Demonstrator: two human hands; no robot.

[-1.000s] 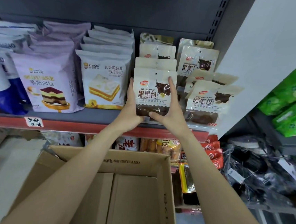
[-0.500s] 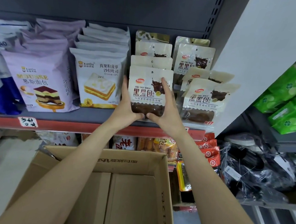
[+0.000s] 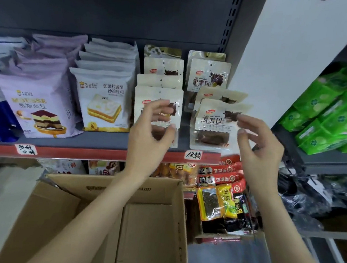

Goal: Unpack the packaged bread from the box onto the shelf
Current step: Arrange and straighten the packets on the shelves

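Grey shelf [image 3: 103, 143] carries the front cream bread pack [image 3: 148, 95], standing upright in its row. Left hand [image 3: 151, 133] and right hand [image 3: 258, 146] hover before it, each grip released, above the cardboard box [image 3: 153, 224].

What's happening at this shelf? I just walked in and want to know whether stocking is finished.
A person is shelving packaged bread. Both hands are off the goods: the left hand and right hand hover with loosely curled fingers, holding nothing, in front of the cream bread packs standing in two rows on the shelf. The front pack of the left row stands upright at the shelf's edge. The cardboard box below looks empty, as far as its visible floor shows, so the unpacking seems about done.
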